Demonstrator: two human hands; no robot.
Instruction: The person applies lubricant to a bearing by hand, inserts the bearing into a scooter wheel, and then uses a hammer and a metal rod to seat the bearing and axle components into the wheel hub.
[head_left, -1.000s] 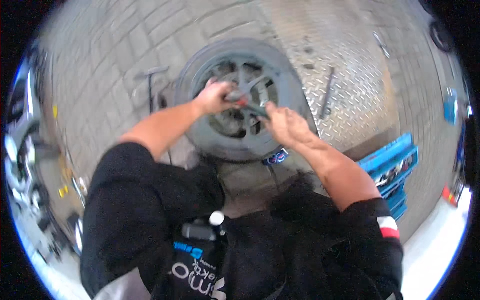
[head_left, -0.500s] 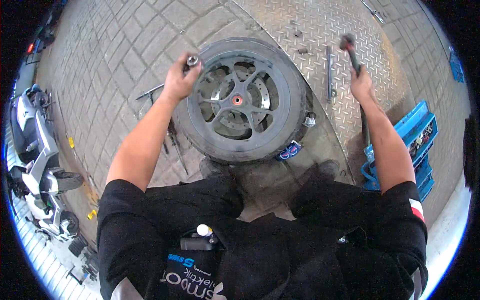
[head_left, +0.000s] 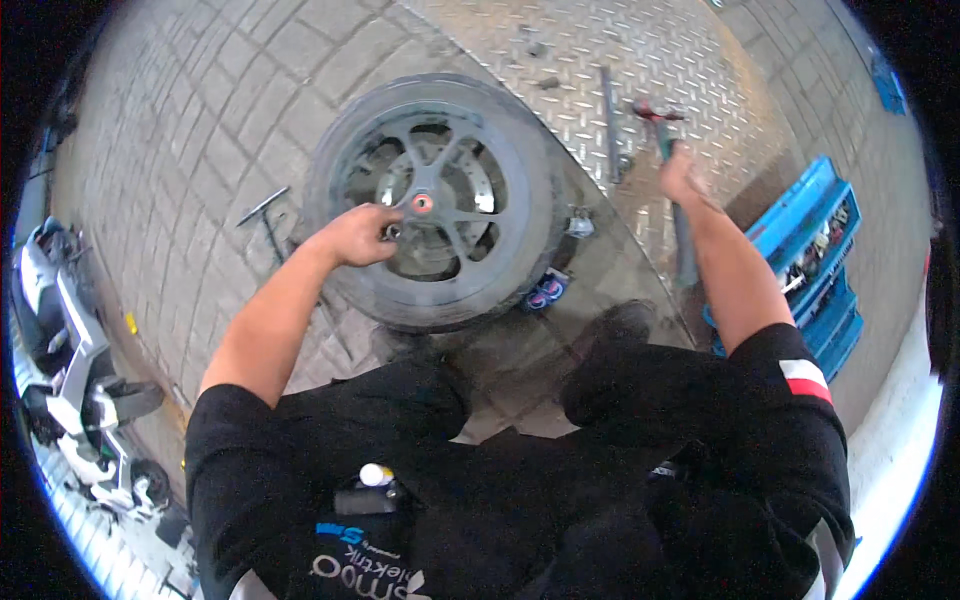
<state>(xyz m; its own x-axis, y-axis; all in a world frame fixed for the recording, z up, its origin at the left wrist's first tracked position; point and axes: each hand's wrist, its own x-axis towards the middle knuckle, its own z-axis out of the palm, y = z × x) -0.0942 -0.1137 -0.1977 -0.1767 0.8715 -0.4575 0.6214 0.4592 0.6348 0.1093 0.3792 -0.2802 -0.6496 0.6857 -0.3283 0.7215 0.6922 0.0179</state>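
Observation:
A motorcycle wheel (head_left: 545,190) lies flat on the paving before me, its dark tyre around a spoked grey rim with a brake disc beneath. Over the left side of the rim, close to the orange-red ringed hub (head_left: 422,203), my left hand (head_left: 358,236) is closed around a short metal socket (head_left: 392,232). To the right of the wheel, my right hand (head_left: 684,180) grips the handle of a hammer (head_left: 657,112). The hammer's head is over the metal plate; whether it touches the plate I cannot tell.
A steel bar (head_left: 608,125) and a small socket (head_left: 547,83) lie on the diamond-patterned plate (head_left: 700,60). An open blue toolbox (head_left: 840,290) stands at the right. Left of the wheel is a T-handle tool (head_left: 263,206). Motorcycles (head_left: 85,345) are parked far left.
My left hand has come down from the wheel's upper left edge to beside the hub, with the socket. My right hand has lowered slightly, and the hammer has turned. The whole view has shifted.

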